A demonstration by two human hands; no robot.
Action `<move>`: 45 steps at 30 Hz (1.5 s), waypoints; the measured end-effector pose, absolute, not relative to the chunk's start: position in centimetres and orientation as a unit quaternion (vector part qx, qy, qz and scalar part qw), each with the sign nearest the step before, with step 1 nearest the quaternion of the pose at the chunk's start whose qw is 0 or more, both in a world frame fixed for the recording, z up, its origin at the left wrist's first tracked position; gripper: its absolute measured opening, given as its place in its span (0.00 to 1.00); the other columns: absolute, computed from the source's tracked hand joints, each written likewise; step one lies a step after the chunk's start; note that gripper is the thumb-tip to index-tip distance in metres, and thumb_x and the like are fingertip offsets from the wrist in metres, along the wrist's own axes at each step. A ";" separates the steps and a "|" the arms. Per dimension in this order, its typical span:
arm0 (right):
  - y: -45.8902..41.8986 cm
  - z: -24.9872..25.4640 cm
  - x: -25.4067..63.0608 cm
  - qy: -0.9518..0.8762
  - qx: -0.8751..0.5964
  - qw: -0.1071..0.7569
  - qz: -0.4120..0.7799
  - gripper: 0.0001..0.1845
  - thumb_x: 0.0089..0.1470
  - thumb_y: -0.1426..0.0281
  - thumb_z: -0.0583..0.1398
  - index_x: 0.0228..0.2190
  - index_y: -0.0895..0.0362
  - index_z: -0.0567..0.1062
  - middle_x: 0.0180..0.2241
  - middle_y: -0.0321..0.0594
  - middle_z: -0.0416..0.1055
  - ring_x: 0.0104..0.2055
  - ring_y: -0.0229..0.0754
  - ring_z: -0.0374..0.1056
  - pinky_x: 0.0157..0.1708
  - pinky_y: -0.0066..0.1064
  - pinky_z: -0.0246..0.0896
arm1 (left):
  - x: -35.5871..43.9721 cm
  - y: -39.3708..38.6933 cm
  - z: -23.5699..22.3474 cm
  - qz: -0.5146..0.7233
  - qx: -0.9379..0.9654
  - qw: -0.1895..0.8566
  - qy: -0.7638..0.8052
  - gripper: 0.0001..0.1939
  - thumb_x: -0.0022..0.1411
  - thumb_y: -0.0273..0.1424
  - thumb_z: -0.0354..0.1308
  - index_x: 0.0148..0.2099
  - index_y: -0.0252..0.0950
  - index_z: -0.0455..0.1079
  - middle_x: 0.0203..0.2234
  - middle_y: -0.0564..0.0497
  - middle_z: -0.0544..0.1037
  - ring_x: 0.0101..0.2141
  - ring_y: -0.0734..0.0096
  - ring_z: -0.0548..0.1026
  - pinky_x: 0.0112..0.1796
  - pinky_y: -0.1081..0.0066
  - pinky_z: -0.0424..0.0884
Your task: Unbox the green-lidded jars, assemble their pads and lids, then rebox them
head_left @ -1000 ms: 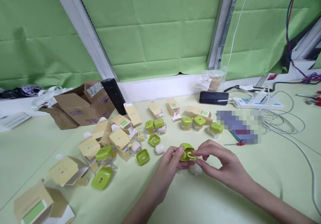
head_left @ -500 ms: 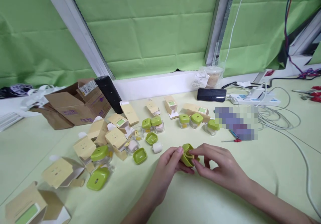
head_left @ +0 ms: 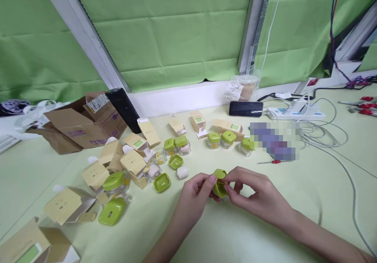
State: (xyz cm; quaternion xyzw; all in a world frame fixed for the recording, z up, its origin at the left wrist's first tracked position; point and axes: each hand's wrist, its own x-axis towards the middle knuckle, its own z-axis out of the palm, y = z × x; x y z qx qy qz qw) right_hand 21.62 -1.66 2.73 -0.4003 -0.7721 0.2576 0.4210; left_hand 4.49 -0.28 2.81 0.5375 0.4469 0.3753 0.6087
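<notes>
In the middle foreground, my left hand [head_left: 196,192] grips a hollow green plastic lid [head_left: 219,190] between thumb and fingers. From the other side my right hand [head_left: 259,188] pinches at the same lid, thumb and index finger at its inner edge. A round green part shows at the lid's top; whether it is separate I cannot tell. To the left lie two upturned green lids, one nearer [head_left: 161,183] and one farther [head_left: 176,162]. Beside them is a small white cylinder [head_left: 183,172]. A clear jar [head_left: 153,171] with a pale roll inside sits uncovered.
Several green-lidded clear jars [head_left: 228,139] stand behind my hands and at the left. Opened small cartons [head_left: 63,205] spread along the left. Farther back are a brown cardboard box [head_left: 85,129], a black cylinder [head_left: 123,110], a phone [head_left: 246,109], a screwdriver [head_left: 276,161] and a power strip [head_left: 294,114].
The whole view has shifted slightly, so things sit a little further left. The lid has turned a bit in my hands, and my right fingertips have shifted on its edge.
</notes>
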 end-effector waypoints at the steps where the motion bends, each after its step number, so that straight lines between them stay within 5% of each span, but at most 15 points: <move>1: -1.6 2.7 21.6 -0.774 -0.396 0.422 0.256 0.11 0.52 0.79 0.56 0.34 0.54 0.73 0.29 0.38 0.74 0.26 0.36 0.68 0.25 0.27 0.68 | 4.5 -0.3 2.8 0.377 0.539 0.605 0.449 0.21 0.56 0.47 0.55 0.28 0.33 0.71 0.22 0.51 0.75 0.23 0.71 0.72 0.29 0.72 0.70; 8: -1.7 2.5 21.5 -0.778 -0.401 0.406 0.263 0.12 0.52 0.79 0.55 0.35 0.54 0.73 0.29 0.38 0.72 0.27 0.37 0.69 0.25 0.27 0.67 | 4.3 -0.4 2.8 0.377 0.560 0.594 0.438 0.19 0.61 0.42 0.50 0.30 0.34 0.72 0.21 0.51 0.75 0.27 0.67 0.73 0.34 0.70 0.69; 21: -1.3 2.8 21.6 -0.772 -0.415 0.411 0.250 0.08 0.56 0.76 0.55 0.27 0.55 0.72 0.23 0.37 0.69 0.25 0.37 0.65 0.24 0.28 0.62 | 4.4 -0.4 2.5 0.387 0.520 0.622 0.439 0.13 0.53 0.40 0.60 0.31 0.34 0.71 0.25 0.49 0.78 0.28 0.67 0.75 0.34 0.69 0.69; 30: -1.4 2.2 21.3 -0.748 -0.402 0.435 0.300 0.04 0.56 0.73 0.56 0.32 0.53 0.72 0.29 0.37 0.68 0.31 0.39 0.68 0.32 0.30 0.66 | 3.7 -0.2 2.2 0.384 0.602 0.539 0.447 0.04 0.51 0.25 0.56 0.30 0.37 0.63 0.25 0.55 0.71 0.29 0.73 0.70 0.32 0.75 0.64; 35: -1.6 1.5 21.2 -0.696 -0.430 0.445 0.364 0.34 0.47 0.71 0.64 0.54 0.48 0.60 0.46 0.41 0.65 0.35 0.38 0.68 0.41 0.34 0.67 | 3.8 -0.3 2.6 0.391 0.614 0.528 0.437 0.03 0.50 0.25 0.53 0.29 0.37 0.62 0.24 0.55 0.68 0.29 0.72 0.68 0.32 0.73 0.63; 39: -1.6 1.5 21.1 -0.688 -0.433 0.422 0.402 0.28 0.44 0.74 0.64 0.48 0.50 0.68 0.36 0.36 0.71 0.37 0.40 0.68 0.39 0.32 0.67 | 3.8 -0.3 2.7 0.376 0.638 0.501 0.448 0.02 0.51 0.26 0.53 0.29 0.37 0.62 0.23 0.55 0.66 0.28 0.72 0.65 0.31 0.73 0.61; 45: -1.9 1.9 21.3 -0.705 -0.404 0.468 0.348 0.29 0.41 0.75 0.66 0.47 0.50 0.70 0.39 0.39 0.71 0.42 0.44 0.67 0.40 0.32 0.66 | 3.1 0.1 2.5 0.385 0.654 0.479 0.441 0.04 0.50 0.25 0.53 0.29 0.37 0.61 0.24 0.56 0.64 0.28 0.72 0.64 0.31 0.73 0.61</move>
